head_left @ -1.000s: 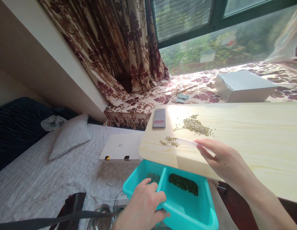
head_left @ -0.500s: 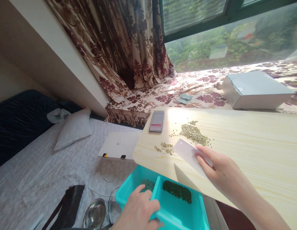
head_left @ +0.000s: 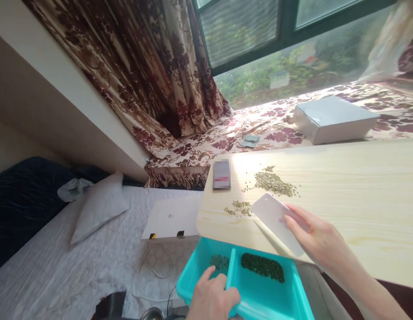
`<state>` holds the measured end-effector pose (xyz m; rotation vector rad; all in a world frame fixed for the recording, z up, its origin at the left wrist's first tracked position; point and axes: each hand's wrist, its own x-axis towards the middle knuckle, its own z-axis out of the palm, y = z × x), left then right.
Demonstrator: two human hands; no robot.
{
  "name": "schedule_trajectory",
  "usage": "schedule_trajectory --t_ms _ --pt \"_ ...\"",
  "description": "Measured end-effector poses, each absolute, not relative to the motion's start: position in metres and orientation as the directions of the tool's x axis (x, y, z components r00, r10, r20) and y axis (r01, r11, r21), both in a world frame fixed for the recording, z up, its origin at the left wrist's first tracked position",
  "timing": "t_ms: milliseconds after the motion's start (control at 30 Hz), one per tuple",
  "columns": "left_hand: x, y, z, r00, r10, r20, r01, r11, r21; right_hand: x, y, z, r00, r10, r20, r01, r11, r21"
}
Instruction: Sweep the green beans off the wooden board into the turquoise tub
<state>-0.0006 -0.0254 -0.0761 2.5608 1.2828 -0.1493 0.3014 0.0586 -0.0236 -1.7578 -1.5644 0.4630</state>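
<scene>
My right hand is closed on a flat white plastic scraper, tilted above the front edge of the pale wooden table. Near its tip lies a small patch of mung beans. Behind is a larger spread of mung beans. Below the table edge, my left hand grips the near side of a turquoise two-compartment bin, forefinger reaching into the left compartment. A few dark beans show in that compartment; a thick band of green beans lies in the right one.
A phone-like flat object, blurred out, lies at the table's left end. A flat white box sits on the bed beside it. On the window ledge are a white box and a folded cloth.
The camera view has turned, shifting the scene. The scraper shows more of its face and sits slightly nearer the table edge. My left hand remains at the bin.
</scene>
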Motion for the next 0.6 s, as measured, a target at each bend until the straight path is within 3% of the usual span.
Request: schedule_trajectory --t_ms 100,267,467,600 --pt "-0.006 -0.024 -0.079 0.589 0.795 -0.149 0.806 -0.561 0.189 0.295 0.055 -0.017 0.225 0.958 0.18 0.692 -0.026 -0.722" --pt "-0.011 -0.028 -0.077 0.631 0.775 -0.041 0.739 -0.584 0.336 0.295 0.061 -0.005 0.182 0.955 0.233 0.739 0.023 -0.674" --pt "0.002 -0.029 -0.085 0.58 0.814 -0.032 0.781 -0.545 0.307 0.297 0.066 -0.007 0.197 0.97 0.14 0.755 -0.059 -0.653" --pt "0.005 -0.031 -0.083 0.569 0.822 0.01 0.775 -0.541 0.327 0.295 0.062 -0.005 0.152 0.978 0.143 0.749 -0.02 -0.662"
